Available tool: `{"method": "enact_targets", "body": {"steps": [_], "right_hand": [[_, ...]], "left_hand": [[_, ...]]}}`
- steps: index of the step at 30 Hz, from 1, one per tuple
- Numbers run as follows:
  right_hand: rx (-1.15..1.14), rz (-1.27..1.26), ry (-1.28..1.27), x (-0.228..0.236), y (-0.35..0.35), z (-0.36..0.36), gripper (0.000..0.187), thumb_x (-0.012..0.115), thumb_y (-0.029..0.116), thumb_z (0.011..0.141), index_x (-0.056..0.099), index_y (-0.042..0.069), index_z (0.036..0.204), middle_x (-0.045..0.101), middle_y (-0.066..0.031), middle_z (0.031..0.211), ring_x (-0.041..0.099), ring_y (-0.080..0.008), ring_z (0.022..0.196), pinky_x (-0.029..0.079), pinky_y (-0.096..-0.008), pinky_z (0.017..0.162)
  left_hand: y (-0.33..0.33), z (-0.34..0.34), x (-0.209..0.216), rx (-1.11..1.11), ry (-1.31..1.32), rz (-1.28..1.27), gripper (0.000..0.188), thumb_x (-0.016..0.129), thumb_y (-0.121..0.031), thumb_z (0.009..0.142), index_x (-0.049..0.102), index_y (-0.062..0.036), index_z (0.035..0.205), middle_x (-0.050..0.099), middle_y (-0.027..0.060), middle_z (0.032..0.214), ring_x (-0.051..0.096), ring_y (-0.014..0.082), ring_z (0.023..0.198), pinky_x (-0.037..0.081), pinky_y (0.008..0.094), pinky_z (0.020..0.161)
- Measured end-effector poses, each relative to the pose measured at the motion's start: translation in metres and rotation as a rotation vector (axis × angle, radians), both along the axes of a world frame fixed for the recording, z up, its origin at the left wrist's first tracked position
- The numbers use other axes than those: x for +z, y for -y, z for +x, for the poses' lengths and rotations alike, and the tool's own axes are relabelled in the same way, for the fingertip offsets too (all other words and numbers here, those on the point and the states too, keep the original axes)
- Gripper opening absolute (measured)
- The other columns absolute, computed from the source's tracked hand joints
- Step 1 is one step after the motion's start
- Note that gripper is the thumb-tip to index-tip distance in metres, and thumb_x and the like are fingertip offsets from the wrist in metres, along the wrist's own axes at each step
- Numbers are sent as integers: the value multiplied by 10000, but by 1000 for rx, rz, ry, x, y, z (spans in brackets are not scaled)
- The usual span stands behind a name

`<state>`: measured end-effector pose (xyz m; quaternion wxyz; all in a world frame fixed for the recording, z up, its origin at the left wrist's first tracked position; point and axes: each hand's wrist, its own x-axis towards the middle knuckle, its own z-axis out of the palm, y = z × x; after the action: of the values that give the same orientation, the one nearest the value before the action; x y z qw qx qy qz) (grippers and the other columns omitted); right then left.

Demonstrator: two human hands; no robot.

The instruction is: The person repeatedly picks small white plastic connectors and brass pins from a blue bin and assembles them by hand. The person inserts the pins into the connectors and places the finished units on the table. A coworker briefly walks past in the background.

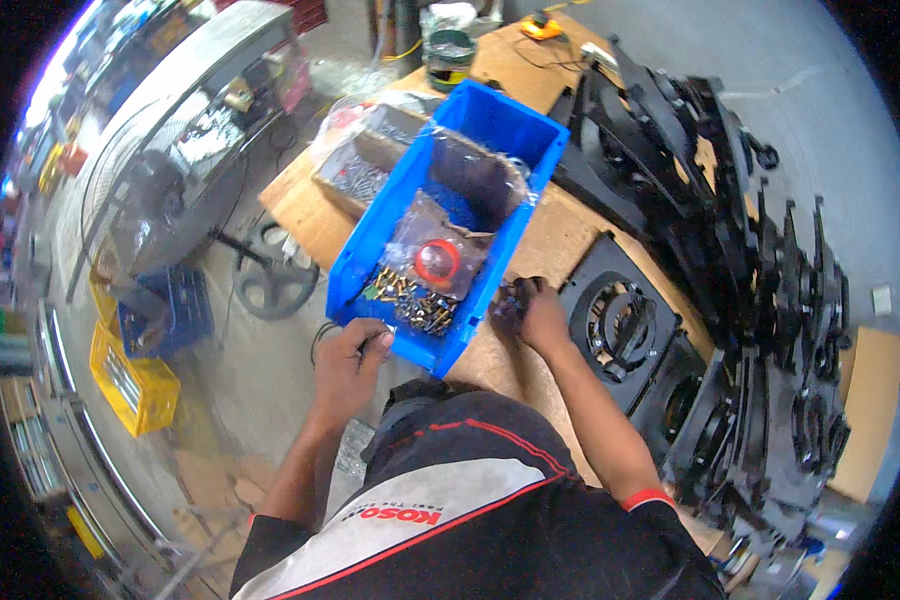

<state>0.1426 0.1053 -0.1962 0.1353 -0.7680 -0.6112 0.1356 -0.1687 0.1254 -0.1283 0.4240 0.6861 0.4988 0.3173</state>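
Left hand: left hand (353, 352) is at the near-left corner of the bin. Fingers curled, thumb tip close to the index finger. A small pale bit shows by the thumb; can't tell if it's pinched or part of what's behind.
Right hand: right hand (537, 312) is just beside the bin's right wall, over the bench. Fingers bent, dark clutter at the tips; can't tell how far they're closed or whether they have hold of it.
Blue bin: blue bin (363, 243) sits at an angle on the wooden bench (547, 245), near end toward the person.
Bin contents: loose fasteners (410, 302), brass-coloured and dark, pile in the near end. Clear bag (407, 248) behind them, red ring (436, 261) on it. Blue small parts (452, 205) farther back, cardboard divider (482, 178) beyond.
Grey box: grey box (358, 178) left of the bin, silvery hardware in it.
Black panel: black panel (620, 325) lies flat right of the right hand, apart from it, round slotted opening up. Second panel (680, 398) just nearer the person.
Stack: black moulded parts (660, 150) crowd the right side, many on edge.
Done: panel laid out, fasteners within reach. Can't tell if any are fitted.
Left: fastener pile unsorted, neither hand on the panel; my read is early in a cycle, low confidence. Stacked parts' status unclear.
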Motion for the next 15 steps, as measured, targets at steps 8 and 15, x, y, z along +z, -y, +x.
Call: {"method": "enact_targets", "body": {"steps": [8,15], "right_hand": [[683,64,-77,139,-67,-101,158,644,124,851,682,53,988,684,-144,967,658,-319,942,513,-440,809],[996,-866,526,18,-119,-155,317,567,174,873,713,73,1136,687,-149,1178,664,-311,1091,542,-453,858]], "left_hand": [[20,-30,-26,192,26,-38,183,647,-191,921,672,-18,975,667,112,738,641,216,643,489,331,628],[47,-47,-38,259,65,-112,187,641,-185,918,667,-5,960,665,117,714,628,192,624,484,322,616]]}}
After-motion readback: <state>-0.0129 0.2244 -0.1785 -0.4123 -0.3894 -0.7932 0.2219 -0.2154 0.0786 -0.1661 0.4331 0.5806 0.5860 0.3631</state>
